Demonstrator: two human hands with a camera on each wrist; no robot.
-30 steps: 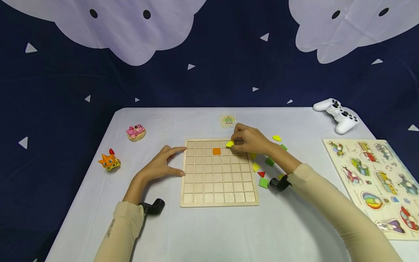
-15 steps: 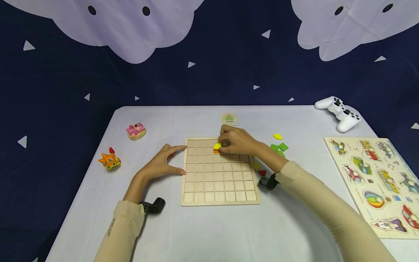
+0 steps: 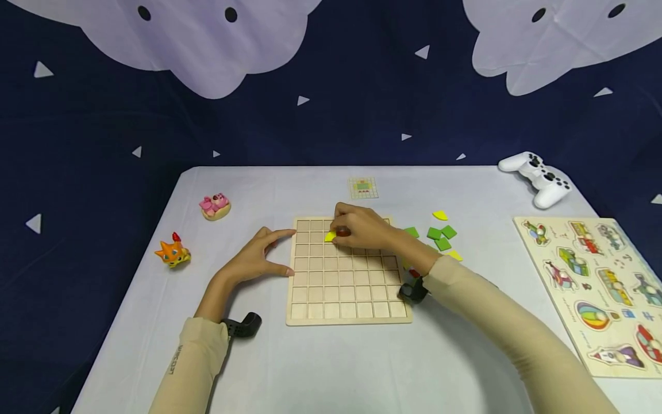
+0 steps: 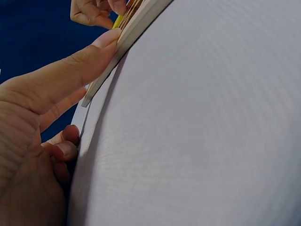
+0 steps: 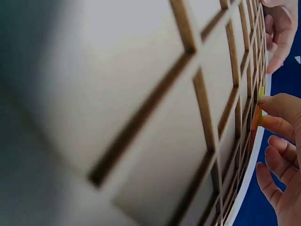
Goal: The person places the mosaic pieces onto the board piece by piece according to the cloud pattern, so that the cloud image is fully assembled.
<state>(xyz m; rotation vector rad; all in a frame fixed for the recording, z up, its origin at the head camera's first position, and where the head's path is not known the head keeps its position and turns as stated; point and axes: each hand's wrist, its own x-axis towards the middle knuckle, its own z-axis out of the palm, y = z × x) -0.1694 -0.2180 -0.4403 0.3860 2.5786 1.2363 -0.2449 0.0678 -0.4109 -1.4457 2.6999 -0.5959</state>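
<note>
A wooden grid board (image 3: 331, 294) lies flat on the table. My left hand (image 3: 252, 260) rests at its left edge, with the thumb and index finger spread and their tips touching the rim. Over the upper rows, my right hand (image 3: 364, 229) pinches a yellow piece with a curved edge (image 3: 330, 236) between thumb and finger, at a square left of the board's middle. The same yellow piece (image 5: 261, 94) shows at the fingertips in the right wrist view. An orange piece (image 5: 255, 123) shows just below it there; in the head view my right hand covers that spot.
Green squares (image 3: 442, 244) and yellow pieces (image 3: 440, 215) lie right of the board, some under my right forearm. A small pattern card (image 3: 364, 188) lies behind it. A picture puzzle (image 3: 595, 299), white game controller (image 3: 538, 179), pink figurine (image 3: 214, 207) and orange figurine (image 3: 173, 251) stand further out.
My right hand has moved left across the board's upper rows with the yellow piece, passing over the orange square, which it now covers. The left hand has stayed at the edge.
</note>
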